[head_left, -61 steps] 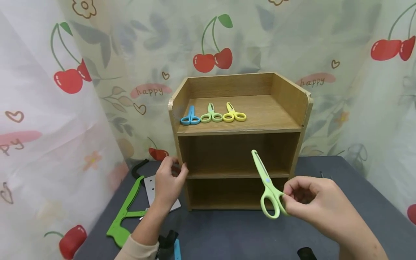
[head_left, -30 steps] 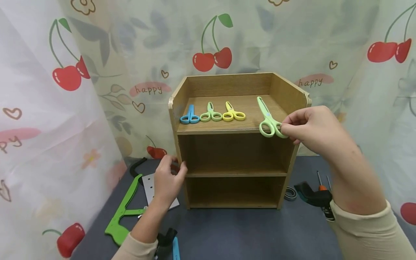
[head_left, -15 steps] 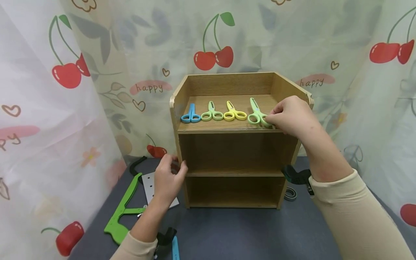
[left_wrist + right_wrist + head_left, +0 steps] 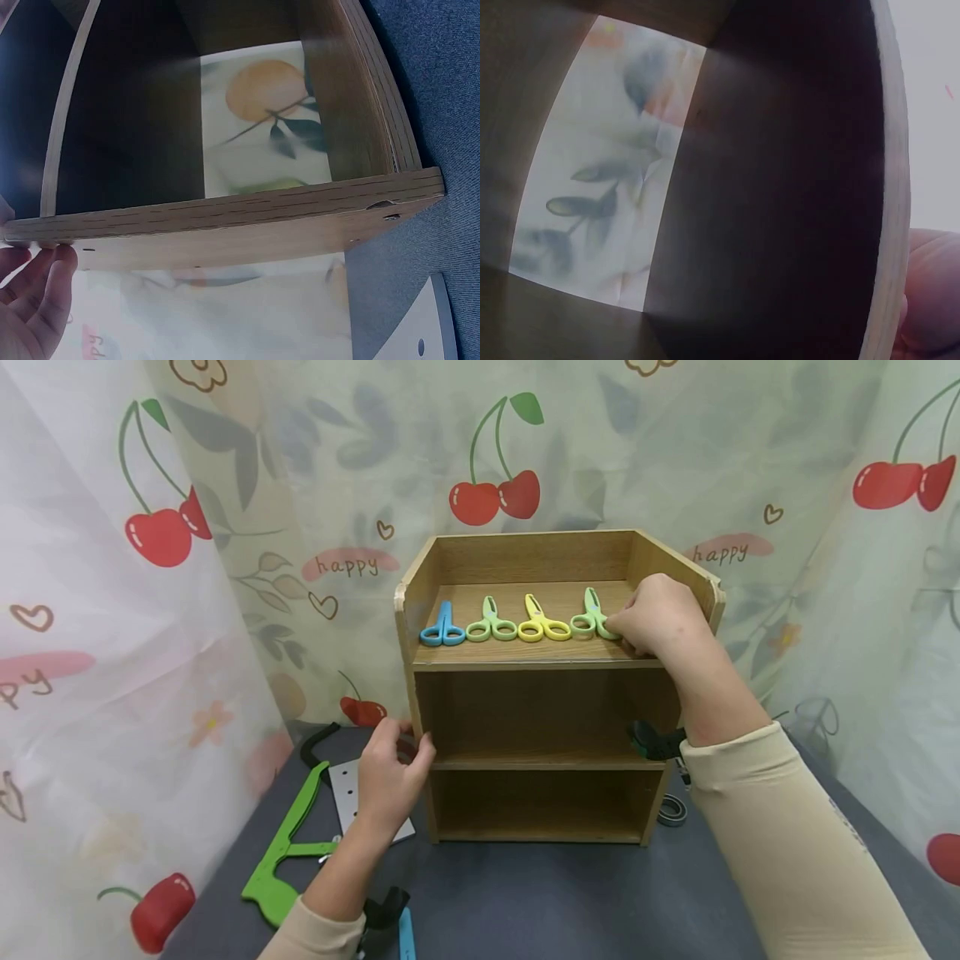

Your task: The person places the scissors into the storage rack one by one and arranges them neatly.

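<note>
My right hand (image 4: 663, 614) pinches one handle loop of a pair of light green scissors (image 4: 591, 612) at the right of the wooden shelf's top level. In line to its left lie yellow scissors (image 4: 542, 622), another light green pair (image 4: 491, 622) and blue scissors (image 4: 443, 627), blades toward the back. My left hand (image 4: 392, 772) grips the left side panel of the wooden shelf (image 4: 547, 665). In the left wrist view its fingertips (image 4: 61, 259) sit on the panel's outer face. The right wrist view shows mostly the shelf's inside, with part of my right hand (image 4: 934, 285) beyond the board edge.
Left on the dark table (image 4: 540, 893) lie a green saw-like frame (image 4: 288, 847) and a white plate with holes (image 4: 345, 793). A blue strip (image 4: 407, 935) lies near the front. Beside the shelf's right foot is a grey ring (image 4: 672, 811). Patterned curtains hang behind and at the sides.
My right hand has lifted the light green scissors from in front of the shelf, moved them left and laid them on the top level beside the yellow pair. My left hand has stayed put.
</note>
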{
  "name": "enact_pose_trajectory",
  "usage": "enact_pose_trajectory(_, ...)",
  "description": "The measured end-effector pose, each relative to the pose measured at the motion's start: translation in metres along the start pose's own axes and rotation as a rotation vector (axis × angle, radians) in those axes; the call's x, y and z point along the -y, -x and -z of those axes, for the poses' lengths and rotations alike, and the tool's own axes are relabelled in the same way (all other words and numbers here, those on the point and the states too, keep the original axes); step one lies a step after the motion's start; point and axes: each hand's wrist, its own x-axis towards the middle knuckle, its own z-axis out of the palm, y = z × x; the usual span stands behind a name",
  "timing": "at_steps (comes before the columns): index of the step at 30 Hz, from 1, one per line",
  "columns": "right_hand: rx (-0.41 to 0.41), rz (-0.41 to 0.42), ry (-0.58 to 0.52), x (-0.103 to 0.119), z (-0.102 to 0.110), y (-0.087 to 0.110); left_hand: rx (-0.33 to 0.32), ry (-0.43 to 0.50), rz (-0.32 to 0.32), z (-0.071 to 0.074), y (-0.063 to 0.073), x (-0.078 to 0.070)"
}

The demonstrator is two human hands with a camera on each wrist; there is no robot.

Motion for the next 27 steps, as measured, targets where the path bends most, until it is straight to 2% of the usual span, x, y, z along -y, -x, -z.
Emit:
enact_pose_trajectory(5,0.022,-0.002,0.009,0.002,0.001,-0.003,-0.005,-0.001,-0.005,0.000,0.000,-0.001)
enact_pose_trajectory(12,-0.002,0.008,-0.013,0.001,0.001,-0.001,-0.017,-0.005,-0.020,0.000,-0.001,-0.001)
enact_pose_trajectory(22,-0.162,0.051,-0.061,-0.001,-0.006,0.021,-0.011,-0.001,-0.021,-0.002,0.000,-0.001)
enact_pose_trajectory(27,-0.211,0.083,-0.114,0.001,-0.010,0.039,-0.021,-0.001,-0.030,-0.001,0.000,0.000)
